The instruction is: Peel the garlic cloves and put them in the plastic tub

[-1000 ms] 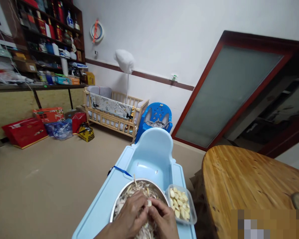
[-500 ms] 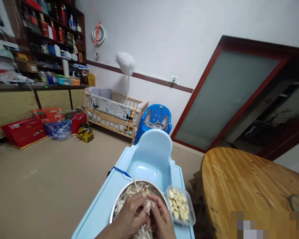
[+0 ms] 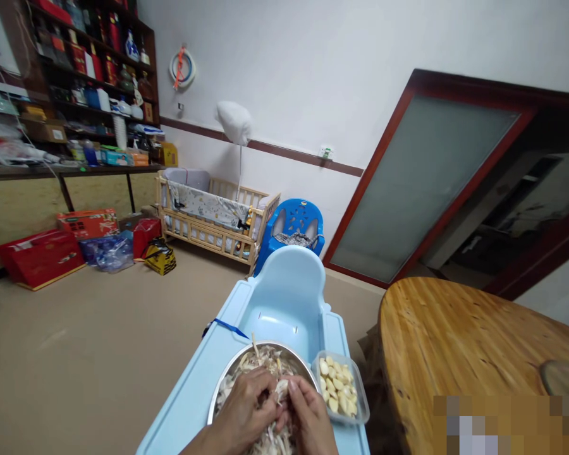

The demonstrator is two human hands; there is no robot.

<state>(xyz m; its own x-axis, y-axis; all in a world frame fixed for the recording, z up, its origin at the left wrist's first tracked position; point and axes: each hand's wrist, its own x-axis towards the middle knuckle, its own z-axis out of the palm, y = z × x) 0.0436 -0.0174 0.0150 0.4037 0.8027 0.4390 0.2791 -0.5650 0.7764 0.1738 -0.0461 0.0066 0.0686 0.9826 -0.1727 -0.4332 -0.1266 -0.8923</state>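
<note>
Over a metal bowl (image 3: 214, 399), my left hand (image 3: 247, 399) and my right hand (image 3: 309, 412) meet with bent fingers. Between their fingertips is a pale, papery piece of garlic (image 3: 281, 389), partly covered by the fingers. My right thumb and fingers pinch it, and the curled left fingers hold its other side. Garlic skins and dry stalks (image 3: 260, 357) fill the bowl beneath. Just right of the bowl, a clear plastic container (image 3: 363, 404) holds several peeled garlic cloves (image 3: 337, 387).
Bowl and container rest on the tray of a light blue high chair (image 3: 194, 373), with a blue strap (image 3: 231, 327) at its left. A wooden table (image 3: 436, 328) stands to the right. Behind are a blue chair (image 3: 298, 218), a crib (image 3: 208, 230) and bags (image 3: 42, 256).
My fingertips have shifted slightly, and more of the pale garlic piece shows between them. The view has turned a little to the right.
</note>
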